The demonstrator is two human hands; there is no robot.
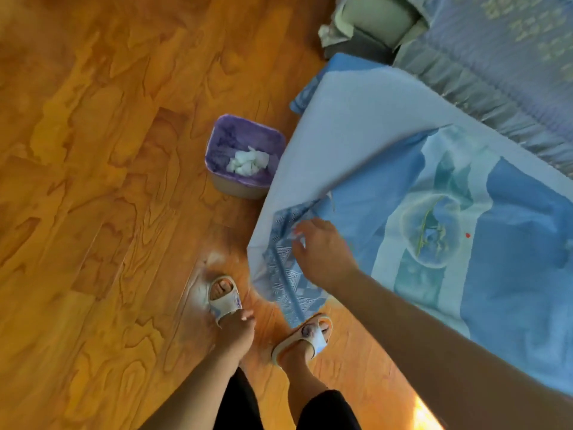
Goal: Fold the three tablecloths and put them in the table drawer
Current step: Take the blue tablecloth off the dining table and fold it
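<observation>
A large blue tablecloth point(511, 231) with a pale floral print lies spread at the right, its pale underside point(356, 125) turned over along the left edge. A patterned blue cloth corner point(285, 268) hangs down toward the floor. My right hand point(322, 252) grips the cloth at that patterned corner. My left hand point(238, 333) hangs low over the floor near my feet, fingers loosely curled, holding nothing.
A small bin with a purple liner point(245, 156) and white tissue stands on the wooden floor point(108, 181) just left of the cloth. A bed with a ruffled blue cover point(496, 57) is at the upper right. My slippered feet point(223, 299) stand below the cloth corner.
</observation>
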